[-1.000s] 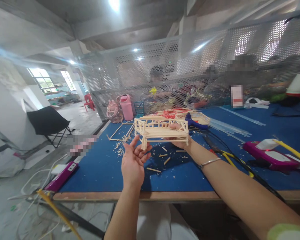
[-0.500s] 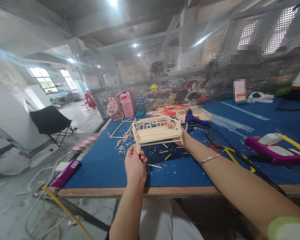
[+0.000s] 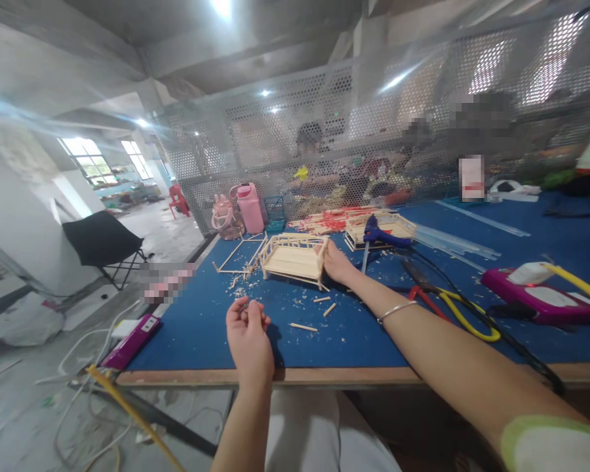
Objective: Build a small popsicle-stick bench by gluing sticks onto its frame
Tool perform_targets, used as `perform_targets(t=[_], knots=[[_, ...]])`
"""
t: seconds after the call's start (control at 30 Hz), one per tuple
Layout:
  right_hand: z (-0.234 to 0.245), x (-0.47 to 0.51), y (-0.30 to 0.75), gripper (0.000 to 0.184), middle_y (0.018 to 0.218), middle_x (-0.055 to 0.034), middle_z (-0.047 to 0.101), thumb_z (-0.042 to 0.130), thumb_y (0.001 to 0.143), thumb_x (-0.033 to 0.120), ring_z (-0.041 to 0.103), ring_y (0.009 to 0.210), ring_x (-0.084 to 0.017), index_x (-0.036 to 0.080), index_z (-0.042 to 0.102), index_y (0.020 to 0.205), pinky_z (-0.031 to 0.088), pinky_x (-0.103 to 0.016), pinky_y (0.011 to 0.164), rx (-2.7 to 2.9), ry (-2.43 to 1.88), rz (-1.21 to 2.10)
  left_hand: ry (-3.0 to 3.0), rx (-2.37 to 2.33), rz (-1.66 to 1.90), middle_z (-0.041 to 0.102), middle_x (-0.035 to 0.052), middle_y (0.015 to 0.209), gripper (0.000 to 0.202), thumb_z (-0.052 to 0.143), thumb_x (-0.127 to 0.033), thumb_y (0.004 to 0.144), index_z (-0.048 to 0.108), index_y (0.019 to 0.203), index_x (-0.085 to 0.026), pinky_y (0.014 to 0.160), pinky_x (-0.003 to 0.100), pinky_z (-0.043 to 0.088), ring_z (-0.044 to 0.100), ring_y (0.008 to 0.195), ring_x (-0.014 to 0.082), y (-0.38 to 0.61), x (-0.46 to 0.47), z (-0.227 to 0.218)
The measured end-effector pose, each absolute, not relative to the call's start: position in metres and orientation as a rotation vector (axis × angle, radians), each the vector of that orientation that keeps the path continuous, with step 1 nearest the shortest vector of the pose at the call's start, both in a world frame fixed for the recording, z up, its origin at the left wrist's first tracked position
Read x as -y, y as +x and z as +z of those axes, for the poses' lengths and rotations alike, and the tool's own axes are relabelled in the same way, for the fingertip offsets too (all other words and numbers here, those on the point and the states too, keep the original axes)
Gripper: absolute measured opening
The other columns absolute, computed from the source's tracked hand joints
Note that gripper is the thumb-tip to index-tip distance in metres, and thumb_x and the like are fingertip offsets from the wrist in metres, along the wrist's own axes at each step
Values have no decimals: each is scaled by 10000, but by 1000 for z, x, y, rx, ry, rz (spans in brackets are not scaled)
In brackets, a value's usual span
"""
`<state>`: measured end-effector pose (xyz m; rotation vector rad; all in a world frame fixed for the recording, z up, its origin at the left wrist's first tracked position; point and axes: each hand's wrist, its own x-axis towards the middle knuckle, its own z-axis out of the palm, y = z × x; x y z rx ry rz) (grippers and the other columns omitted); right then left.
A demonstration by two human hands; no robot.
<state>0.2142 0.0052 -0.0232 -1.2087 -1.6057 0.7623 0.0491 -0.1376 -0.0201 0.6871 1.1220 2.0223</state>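
A small bed-like model of pale wooden sticks (image 3: 293,257), with a slatted base and low railings, is at the middle of the blue table. My right hand (image 3: 335,261) is closed on its right end, some fingers hidden behind the railing. My left hand (image 3: 250,334) is apart from the model, nearer the table's front edge. Its fingers are curled in towards the thumb, and whether anything small is between them cannot be seen. Short stick pieces (image 3: 303,327) and shavings lie about both hands.
A similar stick model (image 3: 403,229) stands behind on the right, with a blue glue gun (image 3: 386,237) in front. Beyond are red-tipped sticks (image 3: 319,221) and clear glue sticks (image 3: 457,242). Yellow-handled pliers (image 3: 465,318) and a purple power strip (image 3: 541,298) lie right. A pink bottle (image 3: 250,208) stands at the back.
The model has come down and away to the table, with my right hand still on it. My left hand has let go of its front left corner and drawn back towards me.
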Motion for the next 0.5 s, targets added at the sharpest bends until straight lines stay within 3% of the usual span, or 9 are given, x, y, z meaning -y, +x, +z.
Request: perform_targets(t=[0.13,0.23,0.37,0.43,0.5], knots=[[-18,1,214,207,1047,-109,621,400,881,311,557,1014,-214,176,489,1010,399,-309,851,1712,-1460,572,794,-1200,2100,535,-66,577,290,714,-332,657,507,791,-181,482,161,401,473,480,43,40,152,-16],[-15,6,215,223,971,-105,663,381,899,336,605,913,-221,183,523,977,408,-290,763,1753,-1560,540,812,-1018,2313,486,-79,546,234,688,-286,695,477,745,-197,465,164,374,426,476,48,35,172,4],[-12,11,212,269,1031,-107,670,380,905,383,604,953,-223,193,541,1006,398,-300,772,1694,-1666,438,1008,-920,2680,408,-92,468,115,620,-251,778,512,766,-215,462,200,369,359,439,73,34,197,32],[-10,14,209,290,1036,-111,672,368,908,394,597,988,-232,195,549,1016,390,-327,806,1658,-1723,414,1163,-1073,2679,459,-83,510,79,622,-242,775,558,816,-220,488,208,393,404,453,74,35,198,35],[-7,17,208,307,1021,-120,676,360,908,400,594,1008,-248,192,553,1026,382,-363,837,1621,-1785,404,1341,-1355,2389,584,-41,676,212,673,-238,716,600,915,-219,547,207,429,516,562,82,37,188,28]])
